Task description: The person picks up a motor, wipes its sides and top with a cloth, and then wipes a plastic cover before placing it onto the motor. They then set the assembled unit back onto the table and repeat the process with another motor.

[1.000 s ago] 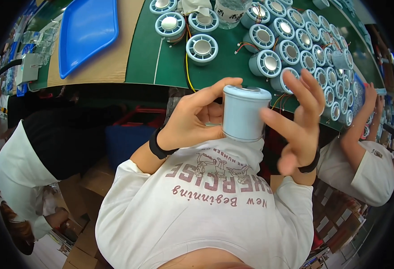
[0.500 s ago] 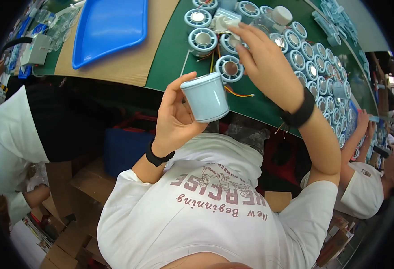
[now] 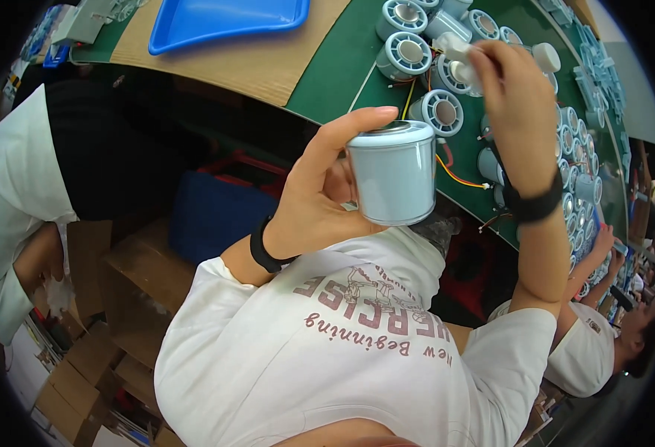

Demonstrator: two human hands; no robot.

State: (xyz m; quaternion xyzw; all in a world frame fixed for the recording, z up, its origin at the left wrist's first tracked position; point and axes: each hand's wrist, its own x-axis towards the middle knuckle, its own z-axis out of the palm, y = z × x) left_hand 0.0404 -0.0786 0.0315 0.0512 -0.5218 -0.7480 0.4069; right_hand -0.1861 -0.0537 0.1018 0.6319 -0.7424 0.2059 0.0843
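Note:
My left hand [image 3: 309,197] is wrapped round a light-blue cylindrical motor housing [image 3: 396,182], held upright in front of my chest. Its thumb rests by the silvery disc on the housing's top. Over the table, my right hand [image 3: 520,100] is closed, with fingers pinched on a crumpled white cloth [image 3: 454,46]. Partly behind that hand shows a white bottle cap [image 3: 546,57]; most of the bottle is hidden. Beneath the cloth stand similar housings, one with a dull metal disc [image 3: 444,113] and red, yellow and black wires [image 3: 462,179] trailing toward the table edge.
Many more light-blue housings [image 3: 588,188] crowd the right of the green table [image 3: 342,82]. A blue tray [image 3: 227,37] lies on brown cardboard [image 3: 268,78] at the far left. Light-blue plastic parts [image 3: 596,71] are heaped at the far right. Co-workers sit on both sides.
My right hand has picked up the white cloth and lifted it off the housings. The housing in my left hand has tipped more upright. The whole view has shifted.

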